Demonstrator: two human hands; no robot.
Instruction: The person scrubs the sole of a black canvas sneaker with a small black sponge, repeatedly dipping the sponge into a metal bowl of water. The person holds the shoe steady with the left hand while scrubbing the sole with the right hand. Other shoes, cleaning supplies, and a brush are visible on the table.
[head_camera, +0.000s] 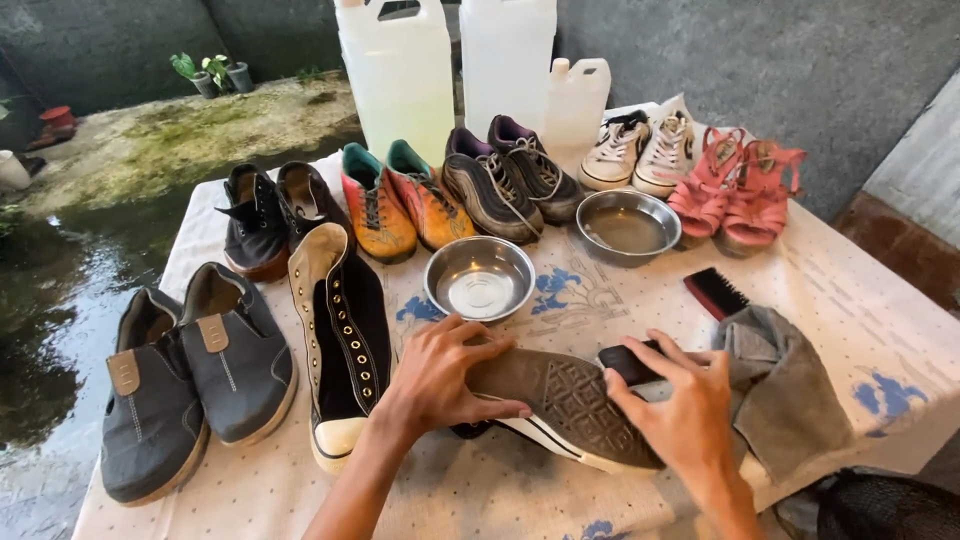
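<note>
1 sneaker (565, 405) lies sole-up on the table (860, 300) right in front of me, near the front edge. Its long axis runs from upper left to lower right, 1 end under my left hand (440, 375) and the other end reaching down toward my right wrist; I cannot tell which end is the toe. The brown tread faces up, with the white edge of the sole showing along the near side.

My left hand presses flat on the upper-left end of the sole, fingers spread and laid along the tread, thumb on the near edge. My right hand (680, 405) is curled around a black brush (628, 362), gripping it between fingers and thumb, with the brush sitting over the far edge of the sole.

Just right of my right hand a grey cloth (790, 385) lies crumpled, and beyond it a 2nd brush (714, 293) with a red back. A black high-top sneaker (340, 335) lies just left of my left hand, laces open. 2 steel bowls (480, 280) sit behind the upturned shoe, and more pairs of shoes line the far side of the table.
</note>
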